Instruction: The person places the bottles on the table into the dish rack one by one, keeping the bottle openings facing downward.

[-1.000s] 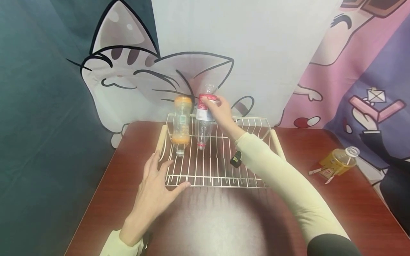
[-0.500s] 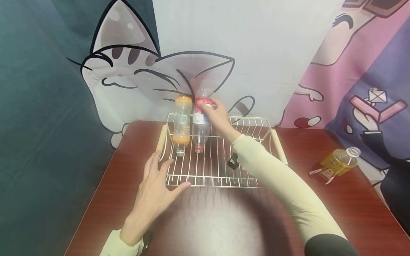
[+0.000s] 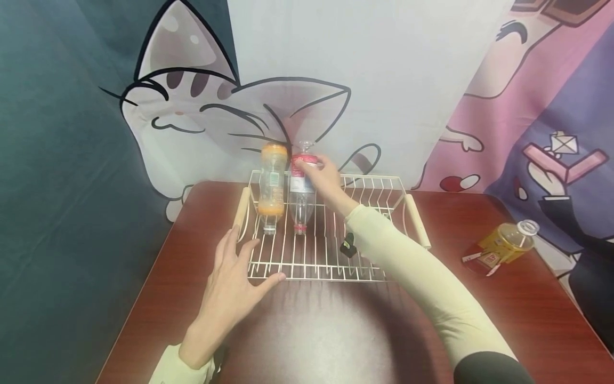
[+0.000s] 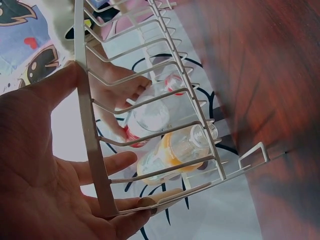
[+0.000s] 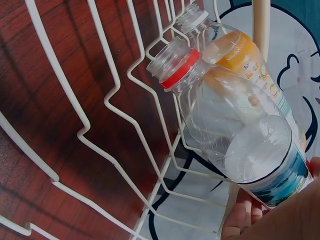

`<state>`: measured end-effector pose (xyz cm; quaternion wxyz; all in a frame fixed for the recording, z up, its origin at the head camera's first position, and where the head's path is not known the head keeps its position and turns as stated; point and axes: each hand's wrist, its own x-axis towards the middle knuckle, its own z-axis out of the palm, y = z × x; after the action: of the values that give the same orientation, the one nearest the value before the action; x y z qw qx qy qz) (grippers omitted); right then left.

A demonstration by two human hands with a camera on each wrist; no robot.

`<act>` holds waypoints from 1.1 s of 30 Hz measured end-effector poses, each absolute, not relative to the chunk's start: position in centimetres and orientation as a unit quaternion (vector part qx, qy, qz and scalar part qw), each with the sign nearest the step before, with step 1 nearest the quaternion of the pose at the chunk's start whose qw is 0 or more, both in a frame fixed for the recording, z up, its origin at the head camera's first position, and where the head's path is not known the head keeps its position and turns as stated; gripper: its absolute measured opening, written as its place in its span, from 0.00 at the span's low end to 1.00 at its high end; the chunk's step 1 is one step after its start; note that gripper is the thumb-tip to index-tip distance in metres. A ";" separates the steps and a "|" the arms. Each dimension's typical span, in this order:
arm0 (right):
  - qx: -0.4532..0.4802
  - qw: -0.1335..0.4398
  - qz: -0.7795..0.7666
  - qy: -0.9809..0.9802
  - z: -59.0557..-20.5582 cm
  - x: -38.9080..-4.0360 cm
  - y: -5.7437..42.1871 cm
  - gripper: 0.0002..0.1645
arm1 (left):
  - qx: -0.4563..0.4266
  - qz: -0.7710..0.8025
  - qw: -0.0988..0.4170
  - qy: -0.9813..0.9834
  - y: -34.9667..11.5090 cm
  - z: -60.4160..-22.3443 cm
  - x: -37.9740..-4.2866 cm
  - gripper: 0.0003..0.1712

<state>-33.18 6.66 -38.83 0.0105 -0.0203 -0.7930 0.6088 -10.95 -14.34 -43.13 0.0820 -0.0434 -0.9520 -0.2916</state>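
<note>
My right hand [image 3: 327, 180] grips a clear plastic bottle [image 3: 302, 205] with a red and white label, fingers and thumb around the label. It is neck down in the white wire dish rack [image 4: 93, 145], the capless mouth with its red ring among the wires in the right wrist view. To its left a second clear bottle with orange bands [image 3: 272, 181] also leans upside down in the rack. My left hand [image 3: 227, 282] rests at the rack's front left corner, fingers spread; in the left wrist view the thumb tip touches the rim and other fingertips reach past the bars.
A bottle with a yellow label [image 3: 508, 241] stands on the red-brown table [image 3: 446, 234] to the right. The rack has wooden handles [image 3: 417, 221] on both sides. A small black device [image 3: 348, 245] shows under the right forearm. Printed cloth [image 3: 393, 80] hangs behind the table.
My right hand has moved down and slightly left, lowering the red-labelled bottle into the rack beside the orange-banded one. My left hand has stayed in place.
</note>
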 end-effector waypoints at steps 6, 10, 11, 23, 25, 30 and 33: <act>-0.031 0.001 0.598 -0.801 -39.2 -33.5 6.9 0.48 | -0.045 -0.289 0.083 -0.953 -14.3 -43.1 -11.0 0.55; -0.028 -0.001 0.586 -0.810 -39.4 -33.6 7.1 0.46 | -0.045 -0.290 0.082 -0.952 -14.3 -43.1 -11.0 0.54; -0.026 -0.002 0.585 -0.811 -39.5 -33.6 7.1 0.45 | -0.045 -0.290 0.082 -0.952 -14.3 -43.0 -11.0 0.54; -0.002 -0.028 0.609 -0.793 -40.0 -33.8 7.3 0.40 | -0.044 -0.284 0.083 -0.954 -14.3 -43.1 -10.9 0.54; -0.001 -0.029 0.609 -0.793 -40.0 -33.8 7.3 0.40 | -0.044 -0.284 0.084 -0.954 -14.3 -43.1 -10.9 0.54; -0.007 -0.033 0.607 -0.794 -39.9 -33.8 7.2 0.43 | -0.045 -0.286 0.083 -0.954 -14.3 -43.1 -10.9 0.54; -0.009 -0.033 0.604 -0.796 -39.9 -33.8 7.2 0.46 | -0.045 -0.287 0.081 -0.953 -14.3 -43.0 -10.9 0.54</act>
<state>-33.84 7.24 -39.85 -0.0328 -0.0094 -0.7961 0.6043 -10.94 -14.29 -43.05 0.0810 -0.0451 -0.9535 -0.2868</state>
